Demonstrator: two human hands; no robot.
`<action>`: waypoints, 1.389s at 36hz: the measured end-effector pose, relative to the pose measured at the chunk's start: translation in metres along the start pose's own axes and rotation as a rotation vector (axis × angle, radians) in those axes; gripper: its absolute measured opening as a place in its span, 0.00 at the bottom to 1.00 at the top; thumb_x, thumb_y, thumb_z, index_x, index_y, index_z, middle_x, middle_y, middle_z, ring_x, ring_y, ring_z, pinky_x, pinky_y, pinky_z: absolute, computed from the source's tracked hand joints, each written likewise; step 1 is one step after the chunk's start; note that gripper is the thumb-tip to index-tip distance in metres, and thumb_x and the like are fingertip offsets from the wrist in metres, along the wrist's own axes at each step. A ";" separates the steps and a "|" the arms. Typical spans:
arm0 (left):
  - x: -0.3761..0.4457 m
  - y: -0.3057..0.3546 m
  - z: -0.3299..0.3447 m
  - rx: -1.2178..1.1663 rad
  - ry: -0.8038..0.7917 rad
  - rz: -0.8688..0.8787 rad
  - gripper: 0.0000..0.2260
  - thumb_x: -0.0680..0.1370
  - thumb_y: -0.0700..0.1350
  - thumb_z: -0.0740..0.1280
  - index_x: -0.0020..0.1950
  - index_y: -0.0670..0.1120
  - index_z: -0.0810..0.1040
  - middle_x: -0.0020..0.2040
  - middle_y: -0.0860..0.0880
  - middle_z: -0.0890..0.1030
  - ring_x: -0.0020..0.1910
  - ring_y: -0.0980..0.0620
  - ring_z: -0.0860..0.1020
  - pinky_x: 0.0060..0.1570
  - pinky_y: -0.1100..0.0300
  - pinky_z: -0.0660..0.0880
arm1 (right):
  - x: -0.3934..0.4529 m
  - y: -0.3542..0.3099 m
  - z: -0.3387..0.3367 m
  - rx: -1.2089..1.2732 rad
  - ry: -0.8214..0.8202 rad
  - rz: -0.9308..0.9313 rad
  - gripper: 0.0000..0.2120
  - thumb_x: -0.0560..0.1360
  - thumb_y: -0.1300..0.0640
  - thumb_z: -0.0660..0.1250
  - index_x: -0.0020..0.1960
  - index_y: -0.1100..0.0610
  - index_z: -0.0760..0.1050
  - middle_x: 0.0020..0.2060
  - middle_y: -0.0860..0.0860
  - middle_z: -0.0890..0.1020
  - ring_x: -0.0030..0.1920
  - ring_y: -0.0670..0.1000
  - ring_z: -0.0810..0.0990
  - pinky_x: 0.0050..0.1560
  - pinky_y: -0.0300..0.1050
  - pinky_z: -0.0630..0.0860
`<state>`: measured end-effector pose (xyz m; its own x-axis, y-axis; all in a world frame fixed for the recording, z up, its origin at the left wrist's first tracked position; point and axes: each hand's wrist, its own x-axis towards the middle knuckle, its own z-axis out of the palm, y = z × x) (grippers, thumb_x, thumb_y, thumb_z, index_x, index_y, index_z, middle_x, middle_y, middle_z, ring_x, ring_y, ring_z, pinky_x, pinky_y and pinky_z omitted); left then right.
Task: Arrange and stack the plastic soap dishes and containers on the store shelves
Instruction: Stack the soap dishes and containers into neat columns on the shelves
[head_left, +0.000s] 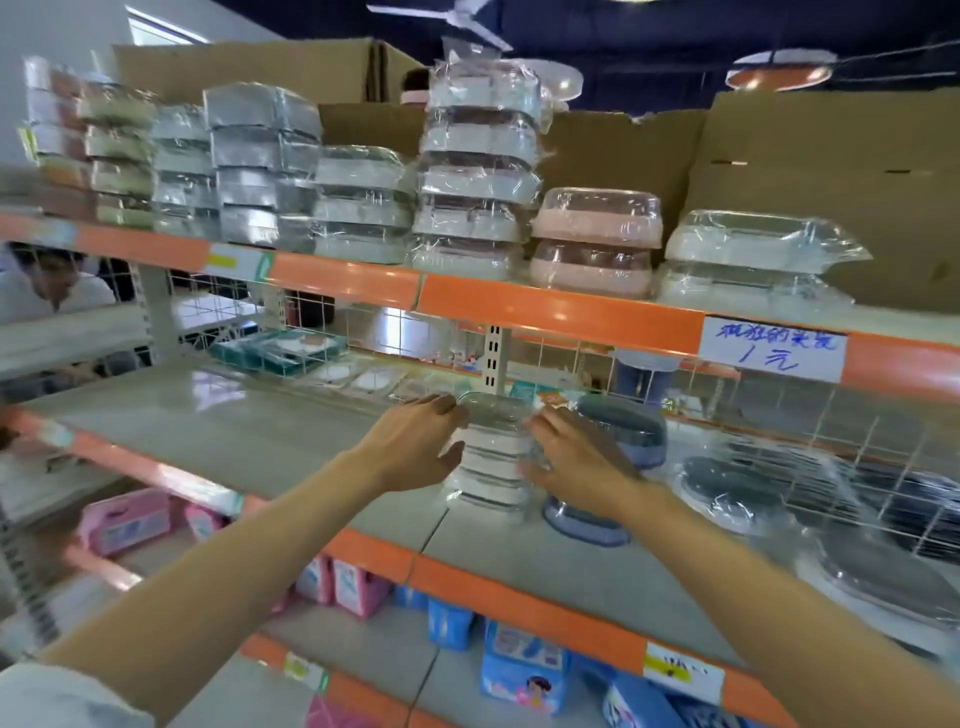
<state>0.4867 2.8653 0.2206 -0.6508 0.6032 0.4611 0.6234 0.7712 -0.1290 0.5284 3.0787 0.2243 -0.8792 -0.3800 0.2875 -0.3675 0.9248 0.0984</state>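
On the middle grey shelf (270, 447), a wrapped stack of white plastic soap dishes (492, 457) stood upright between both hands — left hand (415, 447) and right hand (576, 457) fingers spread, pressing its sides.

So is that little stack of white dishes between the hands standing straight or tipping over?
Upright. The white stack stands on the middle shelf, its layers level, with the left hand and right hand on either side.
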 end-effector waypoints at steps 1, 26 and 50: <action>0.001 -0.008 0.005 -0.005 -0.013 0.007 0.15 0.79 0.49 0.61 0.64 0.45 0.74 0.61 0.47 0.76 0.60 0.46 0.74 0.55 0.55 0.71 | 0.008 -0.004 0.004 0.012 -0.016 0.024 0.26 0.79 0.46 0.60 0.72 0.57 0.62 0.70 0.51 0.65 0.70 0.52 0.64 0.67 0.46 0.62; 0.023 -0.145 0.077 -0.218 -0.101 0.149 0.15 0.79 0.50 0.61 0.63 0.45 0.73 0.60 0.49 0.76 0.57 0.50 0.76 0.53 0.59 0.70 | 0.139 -0.002 0.072 -0.085 -0.395 0.487 0.54 0.68 0.33 0.67 0.78 0.59 0.42 0.76 0.57 0.48 0.76 0.59 0.50 0.73 0.55 0.52; 0.114 -0.060 0.124 -0.345 -0.588 0.274 0.35 0.70 0.62 0.71 0.69 0.44 0.66 0.65 0.44 0.71 0.61 0.48 0.72 0.58 0.61 0.68 | 0.000 -0.015 0.041 0.010 -0.284 0.599 0.46 0.63 0.37 0.73 0.70 0.61 0.60 0.65 0.54 0.65 0.66 0.54 0.64 0.67 0.46 0.62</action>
<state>0.3212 2.9135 0.1718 -0.5161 0.8498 -0.1073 0.8353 0.5270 0.1567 0.5212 3.0636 0.1836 -0.9776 0.2087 0.0273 0.2085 0.9780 -0.0102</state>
